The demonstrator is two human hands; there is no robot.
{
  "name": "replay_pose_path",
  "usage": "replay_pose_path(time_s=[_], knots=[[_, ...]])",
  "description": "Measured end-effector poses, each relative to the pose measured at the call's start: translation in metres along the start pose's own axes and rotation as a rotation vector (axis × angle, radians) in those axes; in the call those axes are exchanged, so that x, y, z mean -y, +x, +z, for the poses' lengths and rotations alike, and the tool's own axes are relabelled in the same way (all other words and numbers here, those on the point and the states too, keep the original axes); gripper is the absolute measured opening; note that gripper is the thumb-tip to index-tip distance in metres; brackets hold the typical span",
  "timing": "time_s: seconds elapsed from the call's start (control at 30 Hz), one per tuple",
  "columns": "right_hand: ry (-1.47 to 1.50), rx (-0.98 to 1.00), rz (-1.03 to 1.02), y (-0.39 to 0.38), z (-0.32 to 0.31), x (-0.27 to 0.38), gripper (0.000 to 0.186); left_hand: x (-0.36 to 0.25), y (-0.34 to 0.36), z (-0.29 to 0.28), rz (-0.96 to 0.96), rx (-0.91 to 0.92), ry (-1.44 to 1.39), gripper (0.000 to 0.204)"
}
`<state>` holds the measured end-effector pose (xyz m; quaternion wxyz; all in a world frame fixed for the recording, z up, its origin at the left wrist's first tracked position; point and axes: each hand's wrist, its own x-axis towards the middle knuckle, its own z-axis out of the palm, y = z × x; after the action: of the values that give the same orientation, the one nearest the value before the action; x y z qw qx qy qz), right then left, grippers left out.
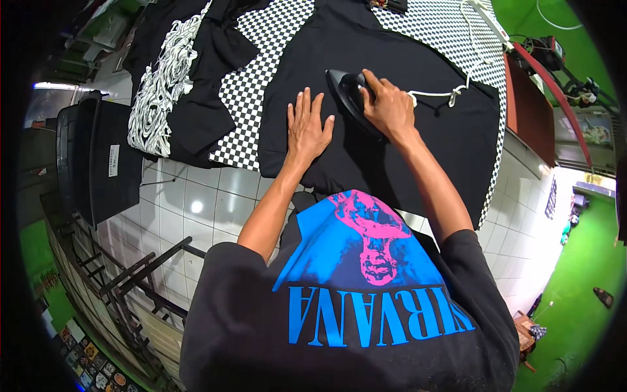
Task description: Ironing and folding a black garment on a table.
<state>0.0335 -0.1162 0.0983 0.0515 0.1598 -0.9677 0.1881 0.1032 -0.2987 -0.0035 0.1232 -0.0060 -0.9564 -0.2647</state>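
Printed black shirt [353,307] lower frame; left hand [307,130] flat, fingers spread, on black garment [418,117], centre; right hand [390,108] fully closed around iron [349,95]. Mid-pressing; next stroke needs cloth taut.

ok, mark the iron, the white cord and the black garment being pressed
iron [344,91], head view, on the black body left of the gripping hand.
white cord [436,95], head view, on the stretch just right of the wrist.
black garment [450,137], head view, on bare flat fabric right of the forearm.
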Motion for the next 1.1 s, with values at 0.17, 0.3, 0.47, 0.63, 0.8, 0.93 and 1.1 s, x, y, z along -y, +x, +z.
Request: replay_pose_path(time_s=[0.17, 0.3, 0.47, 0.63, 0.8, 0.93, 1.1], knots=[[-0.009, -0.05, 0.013, 0.037, 0.01, -0.013, 0.038, 0.011, 0.035, 0.009, 0.042, -0.007, -0.01, 0.057], [-0.019, -0.017, -0.083, 0.055, 0.016, -0.006, 0.037, 0.031, 0.071, 0.02, 0.06, -0.042, 0.033, 0.058], [-0.01, -0.045, -0.144, 0.094, 0.03, 0.002, 0.036, 0.044, 0.108, 0.03, 0.061, -0.088, 0.092, 0.061], [-0.068, -0.054, -0.017, 0.105, 0.029, -0.01, 0.037, 0.042, 0.119, 0.032, 0.007, -0.03, 0.136, 0.064], [-0.162, -0.061, 0.132, 0.082, 0.006, -0.054, 0.04, 0.034, 0.116, 0.032, -0.016, -0.024, 0.145, 0.064], [-0.24, -0.103, 0.229, 0.059, -0.009, -0.099, 0.04, 0.008, 0.122, 0.031, -0.016, 0.012, 0.129, 0.065], [-0.342, -0.16, 0.305, 0.041, -0.027, -0.156, 0.041, -0.05, 0.108, 0.057, 0.136, 0.105, -0.017, 0.064]])
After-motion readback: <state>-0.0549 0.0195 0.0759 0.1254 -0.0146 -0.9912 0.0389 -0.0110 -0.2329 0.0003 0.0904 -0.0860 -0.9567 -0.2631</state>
